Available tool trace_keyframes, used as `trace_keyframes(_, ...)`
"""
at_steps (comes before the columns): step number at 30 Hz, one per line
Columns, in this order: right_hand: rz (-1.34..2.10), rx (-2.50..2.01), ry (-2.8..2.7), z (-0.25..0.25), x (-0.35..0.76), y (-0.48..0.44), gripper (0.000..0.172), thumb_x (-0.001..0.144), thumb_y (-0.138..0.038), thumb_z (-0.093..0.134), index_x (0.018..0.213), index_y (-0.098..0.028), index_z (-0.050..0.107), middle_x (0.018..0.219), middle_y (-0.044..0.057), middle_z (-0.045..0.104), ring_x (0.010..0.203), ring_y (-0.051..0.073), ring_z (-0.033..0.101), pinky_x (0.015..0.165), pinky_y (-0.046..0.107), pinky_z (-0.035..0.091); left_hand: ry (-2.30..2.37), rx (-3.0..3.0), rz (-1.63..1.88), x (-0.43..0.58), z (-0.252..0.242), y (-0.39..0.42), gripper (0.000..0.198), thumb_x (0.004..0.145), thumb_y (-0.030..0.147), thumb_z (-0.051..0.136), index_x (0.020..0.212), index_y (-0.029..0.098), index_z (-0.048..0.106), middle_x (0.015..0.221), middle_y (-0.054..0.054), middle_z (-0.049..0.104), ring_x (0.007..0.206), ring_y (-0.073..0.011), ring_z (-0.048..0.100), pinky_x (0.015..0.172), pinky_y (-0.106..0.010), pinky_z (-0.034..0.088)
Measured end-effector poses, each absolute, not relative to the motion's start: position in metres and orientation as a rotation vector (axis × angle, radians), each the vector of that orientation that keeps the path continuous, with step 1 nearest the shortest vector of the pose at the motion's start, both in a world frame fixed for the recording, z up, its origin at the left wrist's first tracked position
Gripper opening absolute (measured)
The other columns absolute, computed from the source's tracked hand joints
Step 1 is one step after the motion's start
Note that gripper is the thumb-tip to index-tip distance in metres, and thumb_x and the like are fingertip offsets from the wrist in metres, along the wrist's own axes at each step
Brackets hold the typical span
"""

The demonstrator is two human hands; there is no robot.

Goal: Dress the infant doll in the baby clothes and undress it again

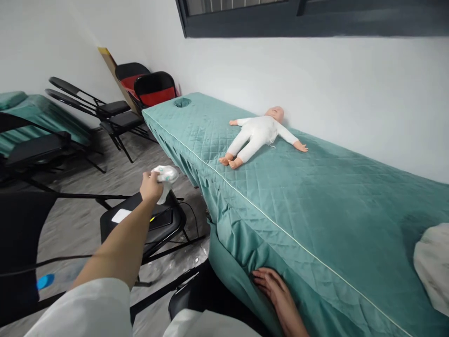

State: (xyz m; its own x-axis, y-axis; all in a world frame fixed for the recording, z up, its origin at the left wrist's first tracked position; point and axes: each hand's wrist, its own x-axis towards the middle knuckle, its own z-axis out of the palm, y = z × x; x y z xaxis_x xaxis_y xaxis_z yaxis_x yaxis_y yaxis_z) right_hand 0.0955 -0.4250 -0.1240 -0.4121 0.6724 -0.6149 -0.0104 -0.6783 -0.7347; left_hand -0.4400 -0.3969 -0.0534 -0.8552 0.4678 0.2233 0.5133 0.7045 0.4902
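My left hand (151,187) reaches out over a black folding chair, its fingers closed on a soft white bundle with small green marks (166,175); what kind of thing it is does not show clearly. Low by the side of the bed, my right hand (271,286) lies against the hanging green cover, fingers stretched out and holding nothing visible. A baby doll (260,128) in a white suit lies on its back on the green quilted bed (315,206), arms spread and feet toward the near edge.
On the black chair (175,220) lie a white flat object (121,215) and a dark flat object (162,219). A pale cloth bundle (435,264) sits at the bed's right end. More folding chairs (122,119) stand at left, and a blue bottle cap (45,281) shows below.
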Motion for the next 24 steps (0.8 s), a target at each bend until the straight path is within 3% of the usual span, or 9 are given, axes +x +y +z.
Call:
trace_keyframes(5, 2.165, -1.4, -0.969, -0.134, 0.098, -0.411, 0.054, 0.075, -0.069, 0.073, 0.101, -0.023, 0.074, 0.115, 0.012, 0.076, 0.101, 0.028, 0.072, 0.09, 0.041, 0.055, -2.93, -1.115, -0.032, -0.443, -0.103, -0.446, 0.043, 0.092, 0.017, 0.045, 0.133, 0.017, 0.059, 0.143, -0.017, 0.049, 0.125, -0.0326, 0.053, 0.098, -0.041, 0.047)
trace_keyframes(8, 2.187, -1.42, -0.988, -0.141, 0.1, -0.406, 0.048, 0.074, -0.069, 0.072, 0.098, -0.028, 0.075, 0.113, 0.01, 0.077, 0.101, 0.03, 0.072, 0.091, 0.043, 0.055, -2.937, -1.139, 0.182, -0.433, -0.132, -0.474, 0.045, 0.094, 0.019, 0.041, 0.136, 0.018, 0.056, 0.144, -0.017, 0.048, 0.125, -0.0326, 0.054, 0.099, -0.042, 0.047)
trace_keyframes(16, 2.159, -1.422, -1.028, -0.152, 0.092, -0.392, 0.041, 0.066, -0.072, 0.071, 0.085, -0.036, 0.076, 0.101, 0.008, 0.079, 0.094, 0.035, 0.074, 0.087, 0.051, 0.056, -3.045, -1.173, 0.22, -0.406, -0.173, -0.5, 0.056, 0.088, 0.015, 0.043, 0.143, 0.023, 0.048, 0.156, -0.018, 0.039, 0.143, -0.0373, 0.04, 0.109, -0.053, 0.04)
trace_keyframes(21, 2.161, -1.351, -1.165, -0.162, 0.095, -0.387, 0.038, 0.058, -0.074, 0.069, 0.079, -0.042, 0.074, 0.089, -0.002, 0.08, 0.089, 0.035, 0.076, 0.077, 0.046, 0.056, -3.143, -0.874, 0.062, -0.401, -0.179, -0.489, 0.068, 0.077, 0.014, 0.051, 0.143, 0.029, 0.046, 0.157, -0.015, 0.039, 0.144, -0.0351, 0.04, 0.112, -0.053, 0.038)
trace_keyframes(24, 2.126, -1.346, -1.197, -0.167, 0.097, -0.386, 0.038, 0.054, -0.073, 0.069, 0.078, -0.043, 0.072, 0.086, -0.004, 0.079, 0.086, 0.033, 0.077, 0.073, 0.041, 0.055, -3.101, -0.804, 0.056, -0.392, -0.174, -0.479, 0.064, 0.081, 0.016, 0.048, 0.144, 0.026, 0.046, 0.159, -0.017, 0.035, 0.146, -0.0372, 0.036, 0.112, -0.056, 0.036)
